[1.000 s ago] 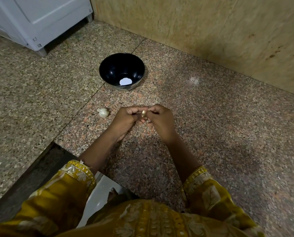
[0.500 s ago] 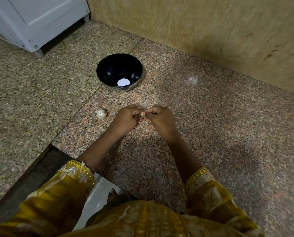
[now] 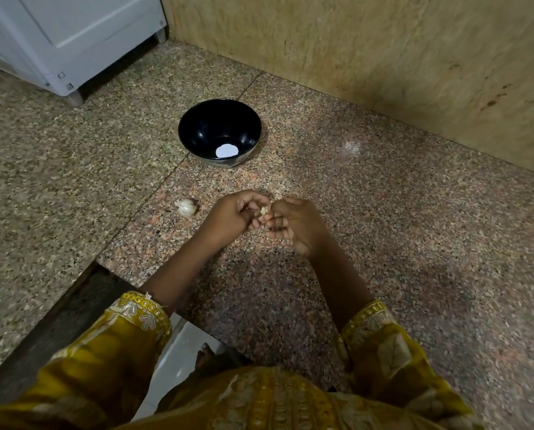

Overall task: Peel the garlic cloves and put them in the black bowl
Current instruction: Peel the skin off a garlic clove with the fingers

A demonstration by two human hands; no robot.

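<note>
At the centre of the frame a garlic clove (image 3: 264,210) is pinched between the fingertips of the left hand (image 3: 234,215) and the right hand (image 3: 296,226). Both hands are curled closed on it and held just above the table (image 3: 414,243). Papery skin appears to be partly on the clove, though the detail is too small for certainty. A garlic bulb (image 3: 186,208) lies on the table just left of the left hand. The black bowl (image 3: 197,131) is set above the hands in the frame, near them but apart. A pale round patch is seen in its bottom, and whether it is a reflection or an object cannot be told. No peeled cloves can be made out in it.

Peeling is judged to be the step in hand, with the task at an early stage. The clove is small and likely slick once bared, so it could be shot out of the pinch if squeezed too hard, and lost over the table edge at lower left. Skin may be torn off in shreds, stuck to the fingers and carried into the bowl. The bowl could also be nudged across the polished stone if it is struck during the drop.
</note>
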